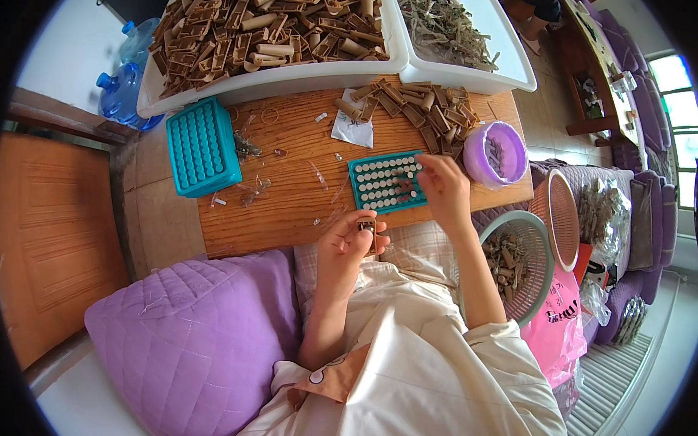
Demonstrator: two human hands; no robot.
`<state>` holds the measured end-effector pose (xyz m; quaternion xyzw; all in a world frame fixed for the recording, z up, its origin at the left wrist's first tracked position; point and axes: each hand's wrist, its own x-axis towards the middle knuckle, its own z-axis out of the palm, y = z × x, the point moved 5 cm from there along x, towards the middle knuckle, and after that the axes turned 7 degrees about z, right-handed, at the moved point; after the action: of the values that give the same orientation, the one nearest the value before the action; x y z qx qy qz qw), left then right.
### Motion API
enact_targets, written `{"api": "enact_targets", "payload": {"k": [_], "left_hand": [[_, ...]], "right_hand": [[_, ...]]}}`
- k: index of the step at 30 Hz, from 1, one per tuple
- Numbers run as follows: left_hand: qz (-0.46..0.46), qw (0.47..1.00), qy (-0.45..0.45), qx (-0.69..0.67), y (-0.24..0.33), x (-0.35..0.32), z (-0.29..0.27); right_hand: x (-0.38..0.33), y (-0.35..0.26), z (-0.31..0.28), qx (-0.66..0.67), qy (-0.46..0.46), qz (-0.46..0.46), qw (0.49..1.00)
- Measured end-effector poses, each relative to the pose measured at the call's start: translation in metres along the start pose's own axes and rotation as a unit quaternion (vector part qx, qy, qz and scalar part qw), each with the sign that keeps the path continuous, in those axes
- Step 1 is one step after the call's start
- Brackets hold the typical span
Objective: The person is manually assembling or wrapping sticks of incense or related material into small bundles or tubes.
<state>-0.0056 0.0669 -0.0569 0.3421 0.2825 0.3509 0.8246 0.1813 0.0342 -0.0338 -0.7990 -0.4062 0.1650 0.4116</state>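
Observation:
My left hand is closed around a small brown plastic casing with a shiny metal bit inside, held just off the table's near edge. To its upper right lies a teal tray with rows of white round pieces; some slots toward its right side look dark. Over the tray's right end, my right hand has its thumb and fingertips bent together. Whatever they pinch is too small to make out. Brown casings lie heaped behind the tray, partly beside a white paper.
Two white bins stand behind: one of brown casings, one of metal strips. Stacked teal trays sit left. A purple-lined tub is at the table's right. A grey basket and purple cushion flank my lap.

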Motion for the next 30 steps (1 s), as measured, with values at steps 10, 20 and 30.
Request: {"api": "enact_targets", "payload": {"k": [10, 20, 30], "left_hand": [[-0.004, 1.0, -0.022, 0.008, 0.001, 0.003, 0.006], [0.002, 0.999, -0.021, -0.026, 0.003, 0.0, 0.011], [-0.023, 0.997, -0.067, 0.018, -0.006, -0.002, 0.015]], "right_hand": [[0.017, 0.033, 0.007, -0.097, 0.041, -0.007, 0.994], [-0.056, -0.08, 0.01, 0.07, 0.008, -0.15, 0.986], [-0.063, -0.06, 0.006, 0.089, 0.03, -0.122, 0.988]]}}
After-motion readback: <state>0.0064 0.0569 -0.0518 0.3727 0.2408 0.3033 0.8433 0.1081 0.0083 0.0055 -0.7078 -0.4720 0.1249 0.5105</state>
